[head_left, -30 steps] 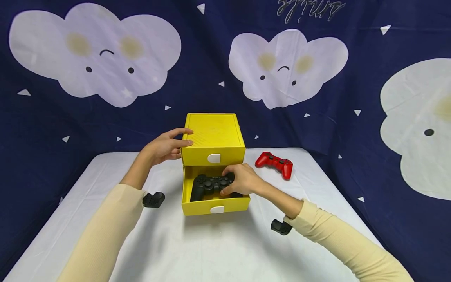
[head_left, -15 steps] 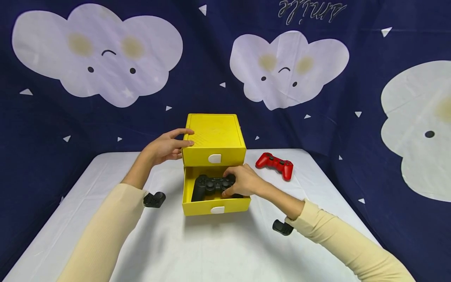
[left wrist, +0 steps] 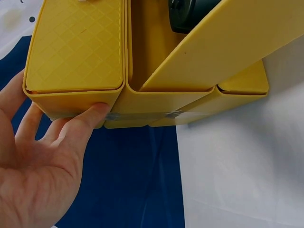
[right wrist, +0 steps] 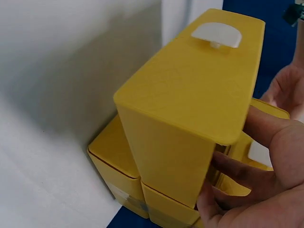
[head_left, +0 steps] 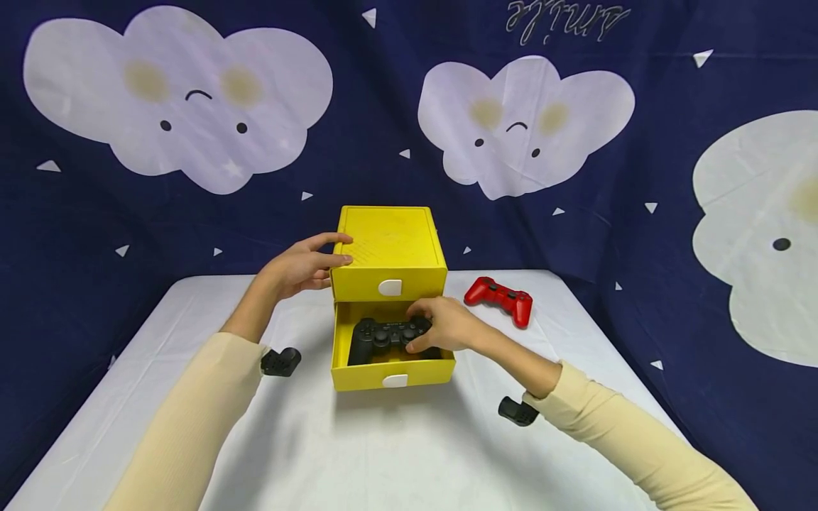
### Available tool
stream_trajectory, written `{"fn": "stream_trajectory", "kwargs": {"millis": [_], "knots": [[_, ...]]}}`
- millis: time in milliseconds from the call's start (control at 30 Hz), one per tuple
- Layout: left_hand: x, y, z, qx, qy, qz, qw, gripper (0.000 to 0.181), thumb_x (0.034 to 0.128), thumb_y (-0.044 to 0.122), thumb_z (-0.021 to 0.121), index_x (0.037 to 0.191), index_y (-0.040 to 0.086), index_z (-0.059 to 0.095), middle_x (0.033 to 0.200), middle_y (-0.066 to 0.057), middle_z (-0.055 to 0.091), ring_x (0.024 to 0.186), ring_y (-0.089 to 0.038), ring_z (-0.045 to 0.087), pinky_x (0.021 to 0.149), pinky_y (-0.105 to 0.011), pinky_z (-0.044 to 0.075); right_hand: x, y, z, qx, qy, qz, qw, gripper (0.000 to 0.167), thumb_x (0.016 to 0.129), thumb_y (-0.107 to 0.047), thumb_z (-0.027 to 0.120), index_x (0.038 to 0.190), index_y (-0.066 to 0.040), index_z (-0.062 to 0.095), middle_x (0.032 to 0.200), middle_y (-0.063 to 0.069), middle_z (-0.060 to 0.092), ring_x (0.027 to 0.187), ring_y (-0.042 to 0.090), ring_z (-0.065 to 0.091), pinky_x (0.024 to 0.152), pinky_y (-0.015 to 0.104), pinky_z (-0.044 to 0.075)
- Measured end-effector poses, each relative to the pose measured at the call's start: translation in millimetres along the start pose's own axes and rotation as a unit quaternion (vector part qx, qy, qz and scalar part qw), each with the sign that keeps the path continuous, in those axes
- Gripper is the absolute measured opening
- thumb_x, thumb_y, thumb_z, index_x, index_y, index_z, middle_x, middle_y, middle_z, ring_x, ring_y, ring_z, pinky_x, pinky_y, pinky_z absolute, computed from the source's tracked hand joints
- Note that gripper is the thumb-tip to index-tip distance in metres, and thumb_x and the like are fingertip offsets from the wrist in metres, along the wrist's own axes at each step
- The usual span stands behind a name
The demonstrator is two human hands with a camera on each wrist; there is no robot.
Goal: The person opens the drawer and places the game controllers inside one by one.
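Note:
A yellow drawer box (head_left: 393,238) stands on the table, its lower drawer (head_left: 364,379) pulled out toward me and its upper drawer (head_left: 358,285) pushed in. Inside the lower drawer lies a black game controller (head_left: 377,341). My right hand (head_left: 450,323) holds the controller's right end, thumb on the near side and fingers on the far side; in the right wrist view the drawer wall hides the fingertips. My left hand (head_left: 297,266) rests on the box's upper left edge, fingers fairly straight; the left wrist view shows its fingertips (left wrist: 99,108) against the side.
To the right of the box, a red game controller (head_left: 500,301) lies on the white tablecloth (head_left: 383,454). A dark blue curtain (head_left: 377,106) with printed clouds hangs behind the table. Black devices (head_left: 280,362) are worn at both wrists.
The right hand and forearm have shifted slightly to the right. The left hand, the drawer box and both controllers look almost unchanged.

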State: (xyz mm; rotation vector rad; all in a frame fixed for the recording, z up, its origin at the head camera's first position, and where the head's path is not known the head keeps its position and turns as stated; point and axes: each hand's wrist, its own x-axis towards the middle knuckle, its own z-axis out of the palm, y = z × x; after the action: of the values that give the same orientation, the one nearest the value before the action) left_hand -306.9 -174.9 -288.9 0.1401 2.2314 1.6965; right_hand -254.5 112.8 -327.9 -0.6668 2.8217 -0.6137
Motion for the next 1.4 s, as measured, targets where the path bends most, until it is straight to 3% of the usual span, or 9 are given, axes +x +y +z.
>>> {"fn": "stream_trajectory", "kwargs": {"millis": [300,533,767,967,1200,1400], "knots": [[0.3,1.0,0.1,0.008,0.005,-0.003,1.0000,0.062,0.0993,0.029,0.067,0.155,0.028,0.040,0.148,-0.011,0.049,0.107,-0.021,0.061,0.087,-0.027,0.054,-11.4,-2.1,-10.8,0.008,0.011,-0.010,0.9999,0.065,0.078,-0.034,0.088,0.134,-0.012,0.064,0.128,0.013,0.066,0.117,0.032,0.059,0.098,0.049,0.051],[0.0,0.4,0.6,0.005,0.004,-0.003,1.0000,0.062,0.0996,0.028,0.067,0.155,0.027,0.039,0.149,-0.011,0.048,0.108,-0.022,0.062,0.090,-0.029,0.055,-22.5,1.9,-15.9,0.020,0.008,-0.005,0.9998,0.072,0.080,-0.034,0.087,0.142,-0.010,0.058,0.135,0.013,0.063,0.119,0.034,0.058,0.096,0.049,0.052],[-0.4,0.8,1.2,0.000,0.003,-0.001,1.0000,0.062,0.0996,0.027,0.067,0.155,0.027,0.039,0.152,-0.012,0.046,0.115,-0.024,0.063,0.103,-0.041,0.052,-31.7,8.0,-18.9,0.017,-0.012,0.031,0.9993,0.087,0.078,-0.040,0.087,0.150,-0.011,0.048,0.135,0.015,0.062,0.115,0.030,0.061,0.089,0.046,0.056],[-1.0,1.2,1.3,0.000,0.005,-0.002,1.0000,0.062,0.0995,0.027,0.067,0.155,0.027,0.040,0.152,-0.012,0.046,0.112,-0.022,0.064,0.100,-0.037,0.053,-38.1,10.9,-17.8,0.037,-0.047,0.056,0.9966,0.101,0.076,-0.042,0.089,0.155,-0.008,0.037,0.134,0.015,0.063,0.115,0.029,0.063,0.088,0.043,0.057],[-0.4,0.6,1.3,0.000,0.002,-0.002,1.0000,0.062,0.0998,0.027,0.067,0.155,0.027,0.039,0.153,-0.011,0.044,0.115,-0.024,0.062,0.102,-0.039,0.052,-42.8,11.4,-14.0,0.066,-0.075,0.065,0.9928,0.107,0.075,-0.030,0.092,0.158,-0.004,0.029,0.125,0.019,0.065,0.088,0.020,0.068,0.078,0.038,0.060],[-1.1,1.4,0.4,0.006,0.003,-0.003,1.0000,0.061,0.1004,0.027,0.066,0.155,0.027,0.039,0.152,-0.011,0.045,0.113,-0.023,0.063,0.099,-0.035,0.053,-42.0,12.1,-9.4,0.071,-0.060,0.074,0.9929,0.104,0.078,-0.022,0.090,0.158,-0.003,0.028,0.120,0.022,0.067,0.069,0.016,0.070,0.074,0.037,0.061]]}}
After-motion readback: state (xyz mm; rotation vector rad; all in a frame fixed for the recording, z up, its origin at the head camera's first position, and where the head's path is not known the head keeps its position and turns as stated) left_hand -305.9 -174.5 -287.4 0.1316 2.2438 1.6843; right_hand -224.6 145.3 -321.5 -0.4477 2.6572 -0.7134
